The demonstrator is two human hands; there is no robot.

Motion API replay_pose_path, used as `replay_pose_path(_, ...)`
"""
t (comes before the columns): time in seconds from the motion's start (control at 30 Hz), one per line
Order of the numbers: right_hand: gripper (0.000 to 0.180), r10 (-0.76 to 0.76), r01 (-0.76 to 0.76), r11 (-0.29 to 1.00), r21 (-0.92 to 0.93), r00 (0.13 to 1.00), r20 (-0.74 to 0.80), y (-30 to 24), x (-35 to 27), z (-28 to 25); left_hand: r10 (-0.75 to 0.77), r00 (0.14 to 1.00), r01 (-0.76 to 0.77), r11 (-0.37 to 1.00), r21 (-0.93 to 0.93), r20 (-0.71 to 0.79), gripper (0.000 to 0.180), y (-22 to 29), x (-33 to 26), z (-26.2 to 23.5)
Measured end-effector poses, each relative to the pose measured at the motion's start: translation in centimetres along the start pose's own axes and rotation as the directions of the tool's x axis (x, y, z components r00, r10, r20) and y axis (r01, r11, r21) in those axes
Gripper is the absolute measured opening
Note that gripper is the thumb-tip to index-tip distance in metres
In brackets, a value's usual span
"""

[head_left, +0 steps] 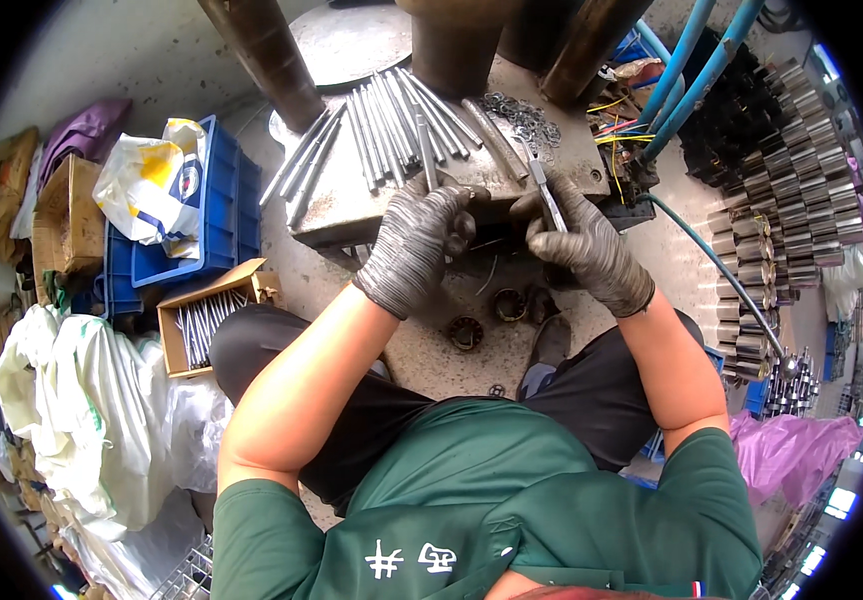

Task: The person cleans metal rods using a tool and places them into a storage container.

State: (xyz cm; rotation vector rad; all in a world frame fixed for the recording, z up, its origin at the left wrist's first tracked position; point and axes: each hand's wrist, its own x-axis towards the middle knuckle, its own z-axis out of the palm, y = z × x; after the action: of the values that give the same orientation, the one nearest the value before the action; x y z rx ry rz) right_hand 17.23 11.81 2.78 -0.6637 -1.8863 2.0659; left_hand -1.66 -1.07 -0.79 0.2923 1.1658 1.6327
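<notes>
My left hand (416, 240), in a grey-striped work glove, is closed round the lower end of a slim metal rod (425, 145) that points away from me. My right hand (591, 245), gloved the same way, grips a slim silver hand tool (547, 200) with narrow jaws; its exact kind is hard to make out. Both hands are apart, just off the near edge of the metal worktable (571, 160). Beyond the left hand, several steel rods (376, 135) lie fanned out on the table. A pile of small metal rings (526, 120) lies beyond the right hand, beside a thicker, darker bar (494, 138).
Thick dark columns (461, 50) rise from the table's far side. Cables and blue hoses (701, 70) crowd its right. Stacked metal cylinders (801, 150) stand at far right. Left are a blue crate (236, 190) and a cardboard box (166, 335) of thin rods.
</notes>
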Motion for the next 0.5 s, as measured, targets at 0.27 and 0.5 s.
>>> replay_pose_path(0.27, 0.061, -0.557, 0.390, 0.195, -0.900, 0.800, 0.226, -1.7, -0.3, 0.0, 0.003, 0.999, -0.007, 0.996, -0.092, -0.040, 0.009, 0.7, -0.9, -0.1)
replay_pose_path(0.5, 0.061, -0.571, 0.420, 0.162, -0.893, 0.778, 0.262, -1.9, 0.2, -0.1, 0.011, 0.999, -0.005, 0.993, -0.121, 0.048, 0.009, 0.6, -1.3, -0.3)
